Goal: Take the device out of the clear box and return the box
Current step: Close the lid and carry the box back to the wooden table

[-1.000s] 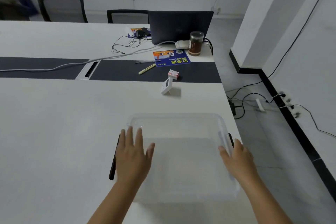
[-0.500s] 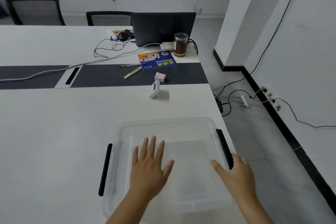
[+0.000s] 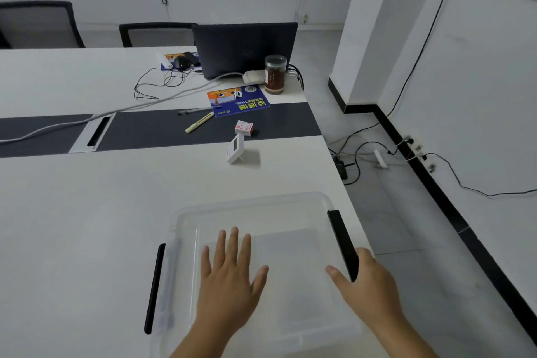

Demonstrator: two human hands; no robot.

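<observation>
Device [image 3: 234, 148] stands well beyond clear box [image 3: 261, 209], outside either grip

On the table [image 3: 72, 212]: one clear box [image 3: 290, 212] with two black handles, one standing white device [image 3: 234, 149], one laptop [image 3: 245, 48], one jar [image 3: 275, 74], one red-and-white small box [image 3: 244, 127], one blue leaflet [image 3: 238, 100]. Two hands, two chairs.

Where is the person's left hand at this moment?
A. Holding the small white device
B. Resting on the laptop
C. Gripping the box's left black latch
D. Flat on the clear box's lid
D: the left hand lies flat, fingers spread, on the clear box, away from its left black latch.
</observation>
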